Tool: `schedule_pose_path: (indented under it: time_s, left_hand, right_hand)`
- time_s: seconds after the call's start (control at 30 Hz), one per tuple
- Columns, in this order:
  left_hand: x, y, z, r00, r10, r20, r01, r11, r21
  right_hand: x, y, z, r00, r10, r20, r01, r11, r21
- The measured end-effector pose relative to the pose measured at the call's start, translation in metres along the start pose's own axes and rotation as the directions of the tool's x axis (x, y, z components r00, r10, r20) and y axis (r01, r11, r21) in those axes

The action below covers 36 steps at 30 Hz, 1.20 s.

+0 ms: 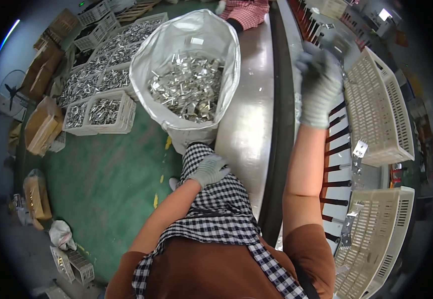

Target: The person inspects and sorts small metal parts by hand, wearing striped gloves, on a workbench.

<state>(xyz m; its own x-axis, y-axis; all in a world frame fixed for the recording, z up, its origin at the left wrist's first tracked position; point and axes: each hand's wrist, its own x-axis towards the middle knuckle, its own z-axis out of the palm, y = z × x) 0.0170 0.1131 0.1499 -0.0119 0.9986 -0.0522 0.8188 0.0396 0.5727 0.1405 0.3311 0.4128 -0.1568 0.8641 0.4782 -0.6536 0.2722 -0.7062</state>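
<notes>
My left hand (210,170), in a pale knitted glove, rests on the checked apron (216,197) over my lap. Its fingers lie loosely along the cloth, and no object shows in them. Stretched far forward on the right is my right hand (320,84), gloved in white with dark grey fingers. Motion smears those fingers, so whatever they hold cannot be made out. It is above a row of dark rods (338,148) set along the line, close to a cream plastic crate (376,107). Flat metal pieces with holes (360,149) hang beside the rods.
A large white sack (139,94) of shiny metal parts stands ahead of my knees. Crates full of metal pieces (108,110) cover the floor at left. A metal bench top (249,124) and dark belt edge run alongside me. Another cream crate (376,239) is at near right; another person (246,12) sits ahead.
</notes>
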Motion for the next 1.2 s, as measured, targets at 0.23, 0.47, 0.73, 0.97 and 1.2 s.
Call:
schedule_pose_path:
  time_s: [0.23, 0.47, 0.73, 0.97, 1.2]
  left_hand:
    - [0.007, 0.0, 0.002, 0.997, 0.01, 0.071, -0.01, 1.0, 0.01]
    - [0.007, 0.017, -0.015, 1.0, 0.027, 0.004, -0.026, 0.996, -0.084]
    - [0.005, 0.006, -0.002, 0.99, 0.103, -0.095, -0.106, 0.994, -0.035]
    - [0.001, 0.009, -0.006, 0.999, 0.012, -0.037, -0.013, 0.999, -0.049]
    - [-0.002, -0.004, 0.005, 0.998, 0.025, -0.058, -0.027, 0.998, -0.049]
  right_hand:
    - [-0.061, 0.201, -0.001, 0.762, 0.643, 0.074, -0.4, 0.558, -0.726]
    - [-0.175, 0.154, -0.073, 0.585, 0.773, -0.248, -0.711, 0.635, 0.301]
    - [-0.157, 0.035, -0.128, 0.844, 0.292, -0.449, 0.031, 0.809, 0.586]
    - [-0.129, -0.03, -0.142, 0.927, -0.029, -0.373, 0.276, 0.725, 0.63]
    - [-0.107, -0.049, -0.15, 0.956, 0.192, -0.222, 0.091, 0.524, 0.847]
